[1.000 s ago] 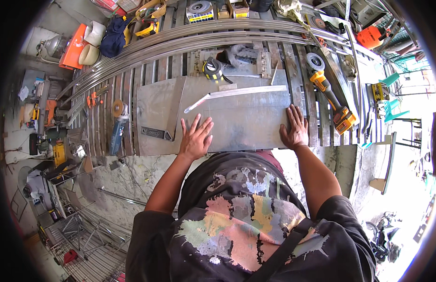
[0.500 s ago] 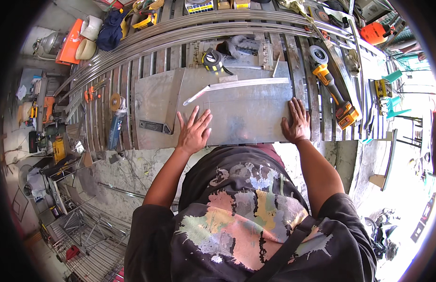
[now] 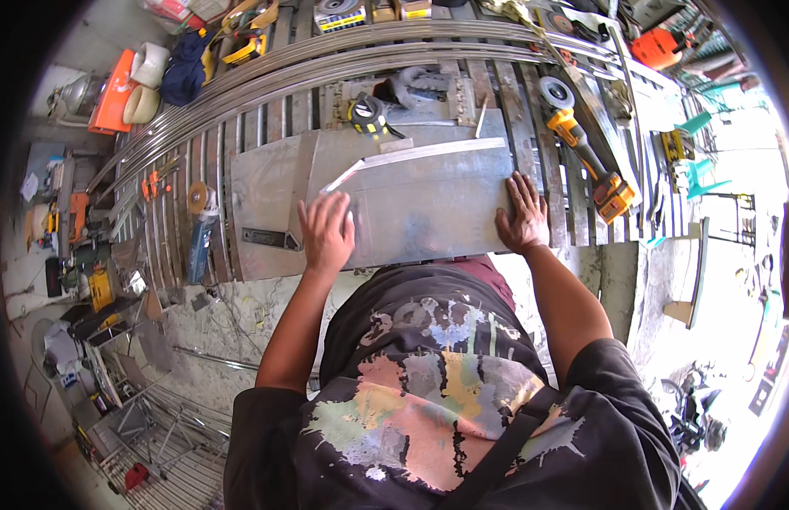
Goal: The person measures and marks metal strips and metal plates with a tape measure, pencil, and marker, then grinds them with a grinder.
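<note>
Left hand (image 3: 326, 231) lay flat, fingers spread wide, palm down on the near-left part of the grey metal sheet (image 3: 428, 200); gripped nothing. Right hand (image 3: 522, 214) was also flat and open, fingers together, pressed on the sheet's near-right corner. Sheet sat on the slatted steel surface (image 3: 530, 119), near edge at the surface's front edge, right against the person's torso. A second, duller metal plate (image 3: 267, 200) lay just left of it, edges overlapping or touching, couldn't tell which. Small dark flat bar (image 3: 265, 240) rested on that plate, beside the left hand.

A thin pale metal strip (image 3: 420, 155) lay along the sheet's far edge, tilted slightly. Past it: yellow-black tape measure (image 3: 367, 114), touching the sheet's far edge. Yellow-orange cordless angle grinder (image 3: 581, 149) lay to the right, disc end far, battery end near, well clear of the right hand.

Left of the plates: blue-handled tool (image 3: 199, 246) and a small round disc (image 3: 196, 199) on the slats. Long curved steel tubes (image 3: 309, 66) ran across the far side.

Packages at the far edge: small boxes, one white-blue (image 3: 339, 13), yellowish ones (image 3: 399, 10) beside it; print too small to read. Orange case (image 3: 111, 92) far left, off the surface.
</note>
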`<state>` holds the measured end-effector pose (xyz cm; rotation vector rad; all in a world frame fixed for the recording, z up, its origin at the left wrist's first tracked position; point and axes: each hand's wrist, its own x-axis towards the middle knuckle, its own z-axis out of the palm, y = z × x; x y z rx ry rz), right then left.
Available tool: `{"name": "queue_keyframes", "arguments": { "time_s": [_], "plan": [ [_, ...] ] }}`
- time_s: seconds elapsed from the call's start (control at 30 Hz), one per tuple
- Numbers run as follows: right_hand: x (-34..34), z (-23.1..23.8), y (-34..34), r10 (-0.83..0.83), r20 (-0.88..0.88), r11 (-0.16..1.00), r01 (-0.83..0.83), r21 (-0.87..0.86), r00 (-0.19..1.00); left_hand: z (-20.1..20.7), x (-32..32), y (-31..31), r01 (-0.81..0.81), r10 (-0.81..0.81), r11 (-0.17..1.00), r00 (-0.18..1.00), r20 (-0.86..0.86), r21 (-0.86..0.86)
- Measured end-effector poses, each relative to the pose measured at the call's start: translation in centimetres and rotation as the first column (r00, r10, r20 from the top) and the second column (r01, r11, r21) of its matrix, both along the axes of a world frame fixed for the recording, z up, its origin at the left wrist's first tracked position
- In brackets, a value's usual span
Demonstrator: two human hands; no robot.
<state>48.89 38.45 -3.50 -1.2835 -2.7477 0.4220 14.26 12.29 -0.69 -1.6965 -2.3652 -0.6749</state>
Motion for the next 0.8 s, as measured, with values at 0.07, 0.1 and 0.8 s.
{"name": "queue_keyframes", "arguments": {
  "time_s": [0.07, 0.1, 0.8],
  "plan": [
    [-0.4, 0.7, -0.2, 0.01, -0.017, 1.0, -0.01, -0.006, 1.0, -0.1, -0.6, 2.5, -0.106, 0.106, 0.994, 0.994, -0.013, -0.011],
    [-0.5, 0.7, 0.0, 0.035, -0.025, 0.999, -0.035, 0.006, 0.999, -0.1, -1.3, 3.5, -0.116, 0.116, 0.993, 0.993, 0.011, 0.003],
    [12.9, 2.6, -0.3, 0.023, -0.209, 0.997, -0.037, -0.064, 0.978, -1.3, 7.3, 2.8, 0.247, -0.234, 0.962, 0.965, 0.115, -0.118]
  ]
}}
